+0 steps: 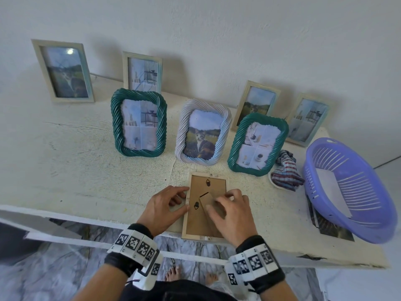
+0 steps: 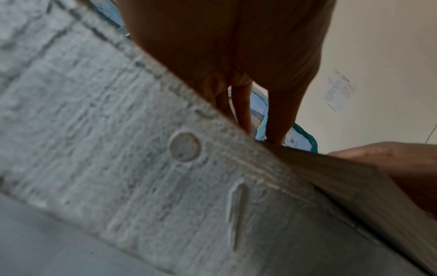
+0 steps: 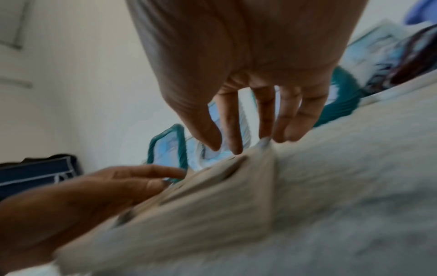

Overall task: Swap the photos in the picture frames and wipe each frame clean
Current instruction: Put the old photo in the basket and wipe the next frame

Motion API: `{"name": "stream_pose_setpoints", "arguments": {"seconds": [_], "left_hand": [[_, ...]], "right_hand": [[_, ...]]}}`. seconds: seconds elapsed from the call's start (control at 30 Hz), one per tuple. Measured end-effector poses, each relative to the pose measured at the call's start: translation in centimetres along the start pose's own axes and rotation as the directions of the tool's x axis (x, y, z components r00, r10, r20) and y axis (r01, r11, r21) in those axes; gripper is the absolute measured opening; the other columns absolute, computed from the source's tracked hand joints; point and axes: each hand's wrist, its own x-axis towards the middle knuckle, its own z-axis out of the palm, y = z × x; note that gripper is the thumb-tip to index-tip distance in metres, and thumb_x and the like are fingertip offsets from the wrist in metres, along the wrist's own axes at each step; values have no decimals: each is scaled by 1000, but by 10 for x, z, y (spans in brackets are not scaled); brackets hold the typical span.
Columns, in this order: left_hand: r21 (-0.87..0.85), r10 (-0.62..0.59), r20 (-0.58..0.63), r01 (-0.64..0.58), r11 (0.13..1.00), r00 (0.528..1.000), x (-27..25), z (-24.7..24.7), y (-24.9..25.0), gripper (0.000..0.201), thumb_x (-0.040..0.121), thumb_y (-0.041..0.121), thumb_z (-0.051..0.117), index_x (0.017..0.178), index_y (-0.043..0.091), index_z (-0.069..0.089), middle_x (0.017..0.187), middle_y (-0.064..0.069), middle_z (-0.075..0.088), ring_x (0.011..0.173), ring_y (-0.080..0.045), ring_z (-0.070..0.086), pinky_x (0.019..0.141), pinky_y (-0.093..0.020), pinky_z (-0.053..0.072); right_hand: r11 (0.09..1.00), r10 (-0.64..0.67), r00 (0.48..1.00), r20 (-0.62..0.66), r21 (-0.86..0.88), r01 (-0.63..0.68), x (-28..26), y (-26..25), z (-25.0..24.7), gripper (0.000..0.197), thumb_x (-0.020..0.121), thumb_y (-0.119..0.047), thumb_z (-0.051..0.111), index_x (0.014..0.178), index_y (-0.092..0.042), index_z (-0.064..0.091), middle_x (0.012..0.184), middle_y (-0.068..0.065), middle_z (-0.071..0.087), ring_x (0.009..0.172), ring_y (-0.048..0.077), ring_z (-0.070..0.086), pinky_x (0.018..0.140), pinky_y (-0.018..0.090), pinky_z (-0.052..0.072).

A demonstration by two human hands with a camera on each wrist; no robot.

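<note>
Overhead, from the head view, a light wooden frame [image 1: 206, 205] lies face down near the front edge of the desk [image 1: 86, 170], its brown backing board up and its stand flap [image 1: 211, 211] lifted. The left hand [image 1: 165, 208] pinches the frame's left rail with curled fingers and thumb. The right hand [image 1: 233, 216] rests on the flap, its fingers bent over the frame's right rail. Behind stand two green twisted frames [image 1: 138, 122] [image 1: 258, 144], a white twisted frame [image 1: 202, 135] with a cat photo, and four plain wooden ones by the wall. A striped cloth [image 1: 286, 172] lies just beside a purple basket [image 1: 349, 190] at the right.

From the left wrist, fingers [image 2: 243, 108] reach down behind the desk edge [image 2: 141, 149]; the frame's rail [image 2: 331, 177] shows at the right.

From the right wrist, blurred, the fingers [image 3: 267, 119] hang loosely bent, tips touching the frame [image 3: 201, 205]; whether they grip it I cannot tell. The left hand [image 3: 94, 192] holds the opposite side.
</note>
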Motion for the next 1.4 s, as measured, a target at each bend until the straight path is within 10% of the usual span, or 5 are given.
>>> {"name": "stream_pose_setpoints", "arguments": {"seconds": [0.2, 0.47, 0.8, 0.97, 1.4], "left_hand": [[15, -45, -6, 45, 999, 999, 0, 1, 0, 24, 78, 20, 79, 95, 23, 63, 88, 12, 65, 83, -8, 61, 71, -15, 49], [21, -45, 9, 45, 999, 999, 0, -1, 1, 19, 79, 21, 79, 91, 23, 65, 87, 12, 65, 83, -7, 62, 71, -15, 49], [5, 17, 36, -17, 1000, 999, -1, -4, 0, 23, 80, 41, 65, 96, 25, 72, 92, 11, 63, 82, -9, 62, 71, -18, 51], [26, 1, 62, -3, 1000, 998, 0, -1, 1, 17, 85, 17, 71, 96, 29, 74, 97, 13, 60, 86, -7, 62, 73, -13, 49], [43, -37, 67, 34, 999, 997, -1, 1, 0, 20, 82, 36, 59, 93, 34, 76, 99, 15, 56, 88, -7, 60, 74, -19, 50]], "right_hand": [[958, -108, 985, 136, 277, 67, 5, 51, -22, 22, 86, -14, 64, 104, -26, 66, 106, -9, 57, 92, 1, 55, 79, 21, 46], [947, -226, 941, 252, 281, 153, 11, 63, -34, 26, 85, -15, 66, 105, -31, 68, 109, -20, 57, 93, -8, 53, 75, 4, 37], [930, -277, 941, 194, 299, 213, 13, 72, -27, 16, 87, -30, 68, 103, -29, 71, 101, -20, 66, 92, -7, 57, 74, 7, 39], [946, -289, 940, 184, 204, 251, 19, 66, -23, 16, 84, -45, 66, 91, -30, 63, 88, -18, 61, 81, 0, 54, 69, 20, 43], [949, -269, 958, 102, 196, 246, 26, 57, -15, 20, 85, -32, 69, 75, -20, 56, 72, -12, 57, 67, 5, 51, 60, 22, 40]]}}
